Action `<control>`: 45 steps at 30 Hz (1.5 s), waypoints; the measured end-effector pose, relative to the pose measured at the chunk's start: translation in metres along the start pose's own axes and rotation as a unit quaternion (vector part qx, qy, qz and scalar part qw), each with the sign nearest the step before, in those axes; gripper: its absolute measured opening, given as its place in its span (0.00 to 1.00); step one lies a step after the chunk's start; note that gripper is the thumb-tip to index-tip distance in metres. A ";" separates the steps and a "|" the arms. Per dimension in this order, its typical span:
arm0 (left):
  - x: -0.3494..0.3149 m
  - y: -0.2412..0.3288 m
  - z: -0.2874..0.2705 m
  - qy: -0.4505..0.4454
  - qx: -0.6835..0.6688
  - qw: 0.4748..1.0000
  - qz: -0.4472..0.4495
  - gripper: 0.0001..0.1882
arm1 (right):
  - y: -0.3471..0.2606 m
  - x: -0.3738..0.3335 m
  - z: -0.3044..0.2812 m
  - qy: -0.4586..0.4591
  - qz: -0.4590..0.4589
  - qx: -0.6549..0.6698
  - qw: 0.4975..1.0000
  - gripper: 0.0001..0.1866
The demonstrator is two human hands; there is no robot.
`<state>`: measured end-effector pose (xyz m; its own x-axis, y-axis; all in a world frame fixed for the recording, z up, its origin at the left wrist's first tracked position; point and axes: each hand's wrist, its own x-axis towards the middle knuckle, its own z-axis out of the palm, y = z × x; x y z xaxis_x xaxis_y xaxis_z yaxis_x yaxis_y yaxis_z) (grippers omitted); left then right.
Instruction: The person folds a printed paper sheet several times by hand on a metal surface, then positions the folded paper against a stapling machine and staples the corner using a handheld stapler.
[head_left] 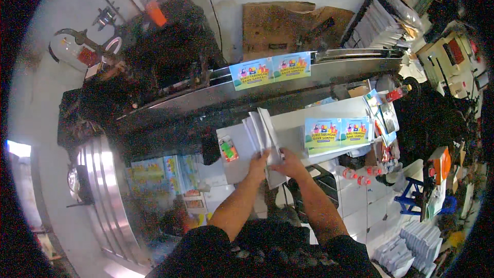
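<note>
Firmly, we hold white papers (265,133) between our left hand (258,164) and right hand (289,164), grip narrow, over the worktop (291,127).

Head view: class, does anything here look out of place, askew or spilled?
Perhaps the bottles: they are on the tiled floor by the right end of the table, an odd spot for them. The papers stand on edge, but the left hand and right hand hold them. No spill shows.
</note>
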<state>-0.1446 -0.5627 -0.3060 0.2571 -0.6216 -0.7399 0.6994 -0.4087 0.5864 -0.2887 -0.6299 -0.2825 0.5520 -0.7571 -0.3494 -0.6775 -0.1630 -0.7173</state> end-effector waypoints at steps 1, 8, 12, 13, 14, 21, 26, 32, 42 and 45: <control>0.002 -0.001 -0.002 0.002 0.000 1.000 0.002 0.25 | -0.006 0.002 -0.003 -0.020 0.033 0.005 0.999 0.44; 0.013 -0.020 -0.003 -0.175 0.041 0.967 0.180 0.13 | -0.016 0.017 -0.012 -0.088 0.052 0.035 0.994 0.49; 0.008 -0.002 0.002 -0.066 -0.067 0.995 -0.045 0.18 | -0.008 0.015 -0.009 -0.077 0.060 0.087 0.991 0.50; 0.004 0.006 0.003 -0.055 -0.050 0.996 -0.054 0.21 | -0.022 0.008 -0.017 -0.077 0.095 0.102 0.987 0.51; -0.002 0.013 0.005 -0.044 -0.033 0.996 -0.064 0.23 | -0.020 0.010 -0.015 -0.084 0.093 0.102 0.987 0.51; -0.027 0.024 0.013 0.004 -0.002 0.999 -0.045 0.27 | 0.002 0.010 -0.007 -0.110 0.051 0.094 0.988 0.51; -0.001 -0.004 -0.004 -0.050 -0.090 0.994 -0.033 0.26 | 0.003 0.014 -0.004 -0.116 0.044 0.111 0.986 0.50; 0.005 -0.010 0.003 -0.044 -0.016 0.999 0.003 0.32 | 0.005 0.012 -0.006 -0.080 0.065 0.099 0.990 0.51; 0.005 -0.012 -0.005 -0.104 -0.128 0.986 -0.032 0.24 | -0.017 0.005 -0.010 -0.056 -0.009 0.096 0.994 0.47; -0.009 -0.003 0.010 -0.019 0.054 0.998 0.032 0.23 | -0.004 0.008 -0.007 -0.072 0.041 0.051 0.995 0.37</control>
<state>-0.1556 -0.5627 -0.2978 0.2717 -0.6728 -0.6881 0.6059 -0.4360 0.6655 -0.2846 -0.6397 -0.2782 0.5659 -0.6651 -0.4873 -0.6743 -0.0332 -0.7377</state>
